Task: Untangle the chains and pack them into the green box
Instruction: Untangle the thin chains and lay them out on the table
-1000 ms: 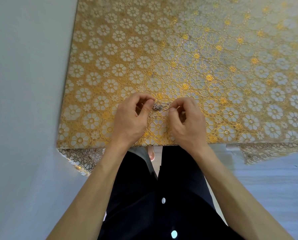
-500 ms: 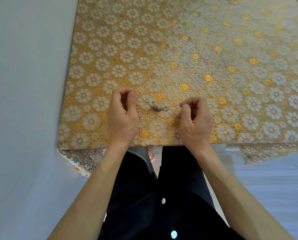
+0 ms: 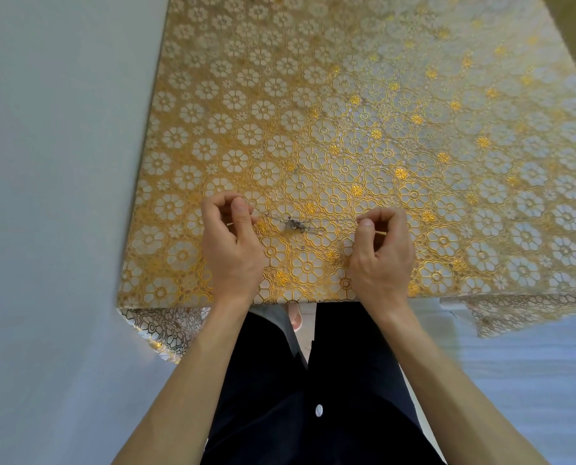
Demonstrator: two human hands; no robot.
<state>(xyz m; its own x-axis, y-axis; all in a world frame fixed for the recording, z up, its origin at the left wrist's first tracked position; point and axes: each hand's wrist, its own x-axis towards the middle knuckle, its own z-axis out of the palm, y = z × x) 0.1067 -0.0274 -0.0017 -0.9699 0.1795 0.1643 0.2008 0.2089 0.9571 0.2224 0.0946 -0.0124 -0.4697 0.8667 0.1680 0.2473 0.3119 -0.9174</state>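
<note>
The left hand (image 3: pixel 233 243) and the right hand (image 3: pixel 382 253), each with fingers curled and thumb pressing on forefinger, are pinching opposite ends of the chains (image 3: pixel 295 225). A second ago they were almost touching over a tight clump and now they are standing well apart, so the strands are stretching left to right over the near part of the table (image 3: pixel 414 95) — the tangle is probably loosening, though a knot is remaining midway. Counting: two hands, one knotted cluster with chains too fine to number, one table — no green box showing.
</note>
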